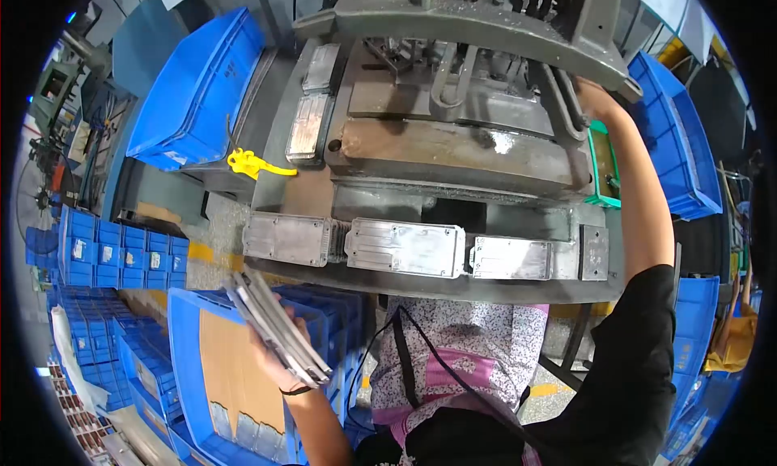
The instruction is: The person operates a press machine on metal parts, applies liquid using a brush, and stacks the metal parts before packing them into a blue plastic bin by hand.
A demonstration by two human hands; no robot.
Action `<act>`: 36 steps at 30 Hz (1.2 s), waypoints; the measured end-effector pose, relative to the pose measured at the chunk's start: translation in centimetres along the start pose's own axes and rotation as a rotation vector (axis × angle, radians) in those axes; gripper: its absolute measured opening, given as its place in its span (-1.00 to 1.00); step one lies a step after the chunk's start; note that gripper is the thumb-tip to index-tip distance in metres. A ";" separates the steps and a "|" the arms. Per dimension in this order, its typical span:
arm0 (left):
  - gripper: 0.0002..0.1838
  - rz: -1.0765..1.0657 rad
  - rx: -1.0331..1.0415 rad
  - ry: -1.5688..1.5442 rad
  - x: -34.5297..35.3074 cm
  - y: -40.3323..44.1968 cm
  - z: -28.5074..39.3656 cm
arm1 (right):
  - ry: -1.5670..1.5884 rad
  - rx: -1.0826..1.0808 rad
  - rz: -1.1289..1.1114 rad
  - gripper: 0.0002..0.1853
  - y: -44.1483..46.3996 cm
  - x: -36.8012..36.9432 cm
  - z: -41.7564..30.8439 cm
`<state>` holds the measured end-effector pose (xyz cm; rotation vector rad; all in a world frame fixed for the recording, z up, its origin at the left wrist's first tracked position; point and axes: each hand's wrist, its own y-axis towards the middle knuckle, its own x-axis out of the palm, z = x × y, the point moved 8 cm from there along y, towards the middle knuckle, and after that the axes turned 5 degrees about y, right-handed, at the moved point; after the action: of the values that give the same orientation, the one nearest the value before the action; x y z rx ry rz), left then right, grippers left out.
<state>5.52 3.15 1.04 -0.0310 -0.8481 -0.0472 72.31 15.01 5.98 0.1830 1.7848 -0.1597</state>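
Stacked blue crates (119, 252) at far left, yellow tool (252, 165) beside an upper-left blue bin (201, 94)

Open air between left hand (271, 359), full of flat metal parts (279, 327), and the front row of metal housings (406, 249). Row blocks most of the bench's (518, 289) near edge. Right hand (596, 102) hemmed: machine frame (477, 25) close by, green tray (603, 201) beside forearm (645, 195). Yellow tool (257, 165) juts at left.

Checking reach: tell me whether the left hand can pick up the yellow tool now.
Probably not: the left hand is full of metal parts, though nothing seems to block the yellow tool.
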 end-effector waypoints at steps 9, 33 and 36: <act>-0.45 0.338 -0.181 0.081 -0.7 -3.2 -3.0 | 0.133 -0.252 0.131 -0.26 -16.5 -6.0 -13.3; -0.43 -0.053 -0.344 0.508 13.2 -4.6 -11.6 | 0.932 -0.139 -0.359 -0.72 -28.3 0.8 -29.1; -0.33 -0.118 -0.349 0.522 12.8 -4.5 -12.0 | 1.175 -0.071 -0.412 -0.82 -28.5 2.9 -28.9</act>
<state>22.66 -2.23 2.75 -0.2850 -0.3107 -0.3015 38.11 -6.71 9.70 -0.2043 2.9846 -0.3219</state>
